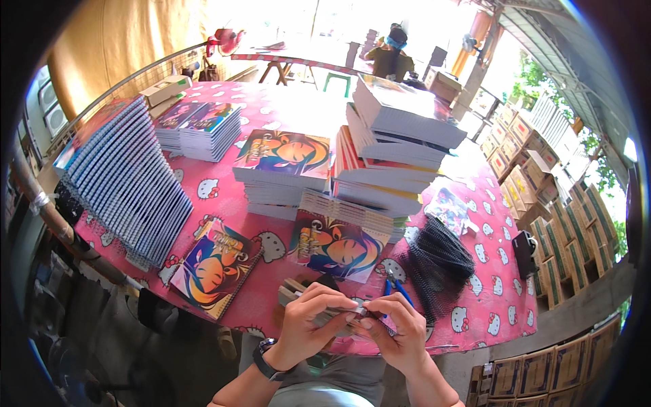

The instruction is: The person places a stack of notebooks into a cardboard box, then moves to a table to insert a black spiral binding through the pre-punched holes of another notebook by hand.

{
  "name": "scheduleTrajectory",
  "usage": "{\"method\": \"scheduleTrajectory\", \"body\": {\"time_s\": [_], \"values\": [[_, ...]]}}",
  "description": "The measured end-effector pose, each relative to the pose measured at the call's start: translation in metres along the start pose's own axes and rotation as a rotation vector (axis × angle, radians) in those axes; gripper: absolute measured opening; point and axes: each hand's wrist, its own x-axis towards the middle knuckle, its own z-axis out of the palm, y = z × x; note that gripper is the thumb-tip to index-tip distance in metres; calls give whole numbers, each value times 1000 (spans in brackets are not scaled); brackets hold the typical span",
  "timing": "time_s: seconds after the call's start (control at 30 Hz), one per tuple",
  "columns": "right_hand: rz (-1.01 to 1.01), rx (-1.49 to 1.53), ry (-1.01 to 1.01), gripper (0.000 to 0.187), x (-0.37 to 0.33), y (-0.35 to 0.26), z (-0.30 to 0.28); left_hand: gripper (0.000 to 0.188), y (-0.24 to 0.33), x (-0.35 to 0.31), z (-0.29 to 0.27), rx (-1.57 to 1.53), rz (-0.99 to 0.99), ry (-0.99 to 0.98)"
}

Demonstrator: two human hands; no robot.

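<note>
At the table's near edge, both hands meet over a notebook [290,293] seen nearly edge-on, mostly hidden by my fingers. My left hand [315,322], a dark watch on its wrist, is closed around it with thumb and fingertips pinched. Beside it my right hand [401,329] is also pinched, at the notebook's edge, where a bit of dark spiral coil [389,330] shows. Just beyond lie blue-handled pliers [401,290] and a heap of black spiral coils [444,264]. A bound notebook with an illustrated cover [215,268] rests to the left.
A tall leaning stack of spiral-bound notebooks [129,183] stands left. Piles of illustrated books [285,156] and a high uneven stack of page blocks [390,149] fill the middle of the pink patterned tablecloth [481,271]. Cartons [569,244] line the right; another person [391,57] sits far off.
</note>
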Motion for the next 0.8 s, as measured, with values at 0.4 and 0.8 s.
{"method": "scheduleTrajectory", "body": {"time_s": [0.4,0.8], "values": [[-155,-137,-39,22,3,2,-9,21,6,-2,8,47,112,-10],[-114,-80,410,46,19,14,-33,16,-8,-8,-70,245,-37,703]]}}
